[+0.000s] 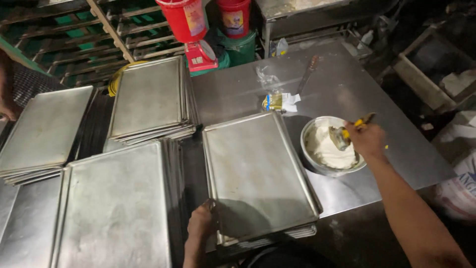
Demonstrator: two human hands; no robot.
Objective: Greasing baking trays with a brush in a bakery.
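My left hand [201, 224] grips the near left corner of the top metal baking tray [258, 173], which lies on a short stack on the steel table [347, 89]. My right hand [366, 139] holds a brush with a yellow handle [347, 133] over a round metal bowl [307, 154] filled with a white, creamy fat. The brush head hangs just above the white mass, at the bowl's right side. The bowl sits on the table right beside the tray stack.
Three more stacks of metal trays [148, 94] [44, 129] [114, 208] lie to the left. Behind them stand wooden racks [74, 34], two red buckets [186, 20] and a red scale [201, 55]. A small packet [277, 101], crumpled plastic [267, 77] and a knife [307, 74] lie on the table. Another person's arm [6, 89] shows at far left.
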